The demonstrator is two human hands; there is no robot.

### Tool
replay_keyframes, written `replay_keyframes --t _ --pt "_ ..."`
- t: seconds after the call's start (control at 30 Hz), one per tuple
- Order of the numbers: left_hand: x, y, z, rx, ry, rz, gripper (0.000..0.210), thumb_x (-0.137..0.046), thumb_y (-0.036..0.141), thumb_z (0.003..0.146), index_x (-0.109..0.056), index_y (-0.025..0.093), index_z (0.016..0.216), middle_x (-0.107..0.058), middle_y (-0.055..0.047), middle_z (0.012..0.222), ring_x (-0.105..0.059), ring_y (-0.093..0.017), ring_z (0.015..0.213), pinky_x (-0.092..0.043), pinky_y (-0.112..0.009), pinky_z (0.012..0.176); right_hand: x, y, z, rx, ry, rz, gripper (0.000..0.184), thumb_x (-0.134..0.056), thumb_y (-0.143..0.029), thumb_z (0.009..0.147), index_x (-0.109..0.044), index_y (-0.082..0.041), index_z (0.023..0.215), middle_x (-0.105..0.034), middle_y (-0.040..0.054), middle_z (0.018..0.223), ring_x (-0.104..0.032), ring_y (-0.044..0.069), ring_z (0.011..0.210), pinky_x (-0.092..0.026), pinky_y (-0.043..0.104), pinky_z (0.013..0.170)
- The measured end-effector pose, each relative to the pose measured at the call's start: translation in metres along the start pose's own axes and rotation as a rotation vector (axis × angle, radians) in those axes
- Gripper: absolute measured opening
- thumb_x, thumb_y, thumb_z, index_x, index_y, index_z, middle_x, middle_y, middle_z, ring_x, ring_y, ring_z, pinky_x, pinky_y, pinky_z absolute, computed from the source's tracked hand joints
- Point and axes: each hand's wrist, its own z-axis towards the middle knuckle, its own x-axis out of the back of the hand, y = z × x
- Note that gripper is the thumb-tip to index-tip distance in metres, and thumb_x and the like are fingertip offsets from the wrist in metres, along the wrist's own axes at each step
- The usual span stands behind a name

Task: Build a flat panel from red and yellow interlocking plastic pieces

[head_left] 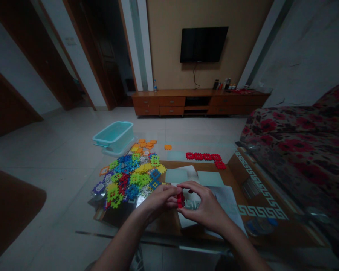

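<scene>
Between my two hands, above the near side of the glass table, is a red plastic building piece (180, 199), seen edge-on. My left hand (165, 197) grips it from the left, fingers closed round it. From the right, my right hand (205, 205) holds the same piece between thumb and fingertips. To the left of my hands lies a heap of colourful interlocking pieces (139, 177) in green, yellow, blue, red, purple and white. Farther off, a row of joined red pieces (202, 156) lies flat, with one red piece (220, 165) set below its right end.
A turquoise plastic tub (114, 137) stands behind the heap, near several orange pieces (147, 145). Papers (226, 203) and a bottle (261, 226) show at the table's right. A flowered sofa (293, 128) borders the right side; a TV cabinet (172, 101) stands at the back.
</scene>
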Motion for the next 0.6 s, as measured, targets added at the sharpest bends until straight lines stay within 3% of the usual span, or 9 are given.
replay_keyframes --t 0.3,0.6 --pt "0.0038 0.0001 0.0011 0.034 0.013 -0.004 0.039 -0.086 0.039 0.064 -0.07 0.008 0.082 -0.068 -0.005 0.071 -0.062 -0.008 0.06 -0.044 -0.017 0.057 0.0007 0.0013 -0.0003 0.02 -0.011 0.001 0.054 -0.073 -0.009 0.066 -0.065 -0.024 0.117 -0.069 0.0035 0.115 -0.064 0.02 0.104 -0.05 0.033 0.092" --pt "0.0032 0.0033 -0.0021 0.048 -0.069 -0.001 0.037 -0.086 0.04 0.065 -0.07 0.008 0.075 -0.066 -0.004 0.067 -0.057 -0.007 0.056 -0.044 -0.019 0.06 0.0013 -0.0011 -0.001 0.016 -0.021 0.015 0.051 -0.073 -0.01 0.066 -0.066 -0.024 0.115 -0.07 0.0032 0.11 -0.065 0.02 0.1 -0.051 0.033 0.089"
